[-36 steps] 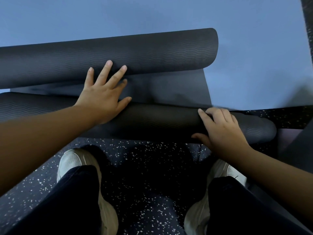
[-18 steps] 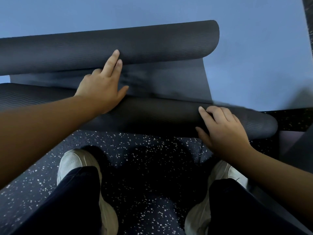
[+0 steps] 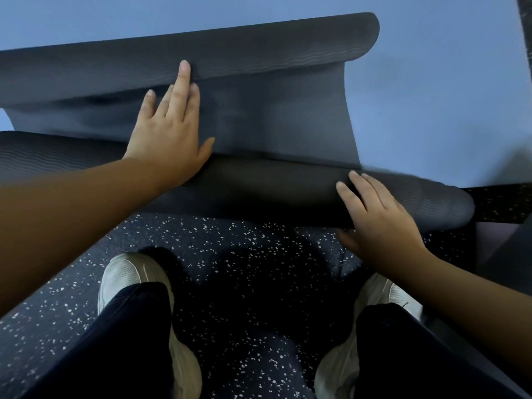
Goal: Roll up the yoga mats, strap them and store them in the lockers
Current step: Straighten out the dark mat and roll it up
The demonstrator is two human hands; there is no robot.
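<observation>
The dark grey yoga mat (image 3: 273, 116) lies across the floor in front of the person, curled into a roll at both its near and far ends, with a flat stretch between the two; its left part runs out of the picture, so how far it reaches that way cannot be told. On that side the left hand (image 3: 169, 133) lies flat on the flat stretch, fingers straight and close together, the longest fingertip touching the far roll (image 3: 259, 50) and the thumb set out to the side against the near roll (image 3: 288, 194). Below, two pale shoes (image 3: 126, 275) and dark trouser legs stand on the speckled dark floor (image 3: 230, 240), the legs cut off by the lower edge. Further right the right hand (image 3: 377, 220) rests on top of the near roll, fingers lightly bent and together, thumb tucked down at the roll's front. A blue mat (image 3: 431, 96) lies beneath the grey one and spreads beyond it. At the far right a dim, dark shape is hard to make out.
</observation>
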